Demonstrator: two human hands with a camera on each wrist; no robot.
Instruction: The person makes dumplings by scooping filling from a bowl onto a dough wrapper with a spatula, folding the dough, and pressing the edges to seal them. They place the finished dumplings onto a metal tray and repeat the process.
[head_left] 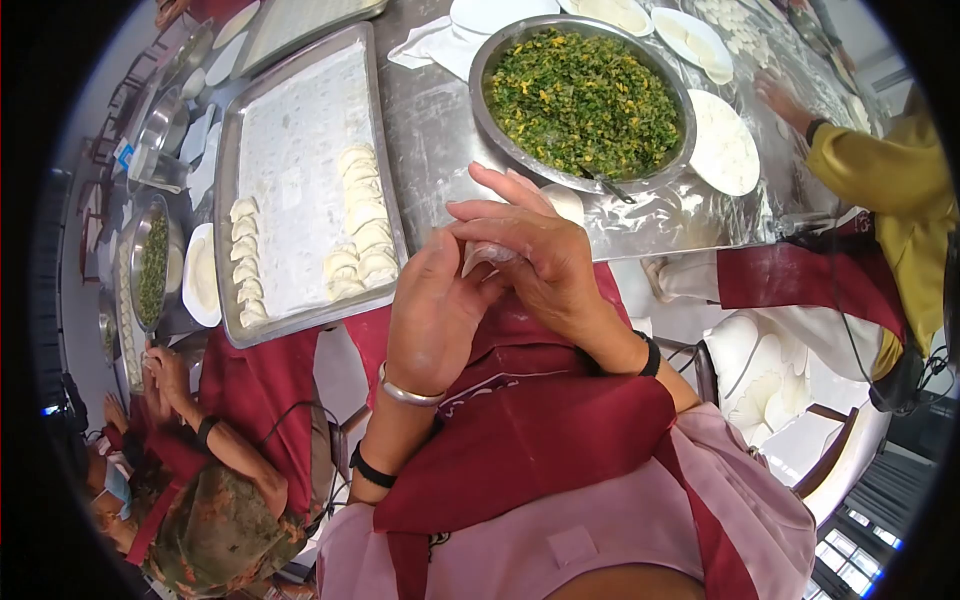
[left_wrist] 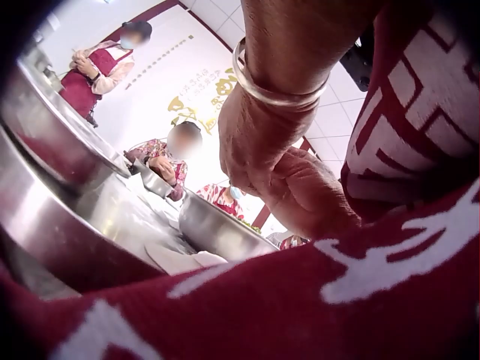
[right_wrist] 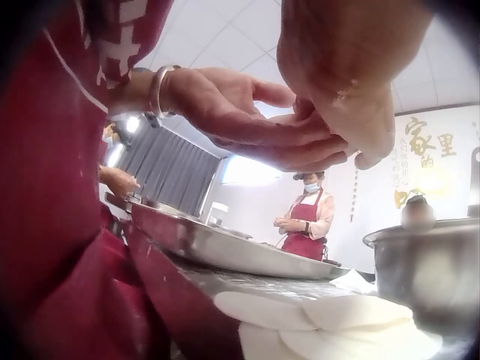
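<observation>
A pale dough piece [head_left: 487, 256] shows between the two hands in the head view, largely covered by fingers. The left hand [head_left: 437, 315], with a silver bangle at its wrist, cups it from the left. From the right and above, the right hand [head_left: 545, 265] pinches its edge. Both hands meet in the right wrist view, the left [right_wrist: 240, 120] palm up, the right [right_wrist: 349, 90] over it. In the left wrist view the left hand [left_wrist: 262, 142] hides the dough. Left of the hands is a tray [head_left: 392, 150] with rows of folded dumplings [head_left: 368, 212].
A steel bowl [head_left: 480, 100] of chopped green and yellow filling [head_left: 585, 100] stands beyond the hands, a spoon handle at its rim. Round wrappers [right_wrist: 330, 330] lie at the near table edge. A floury plate [head_left: 722, 145] sits right of the bowl. Other people work on both sides.
</observation>
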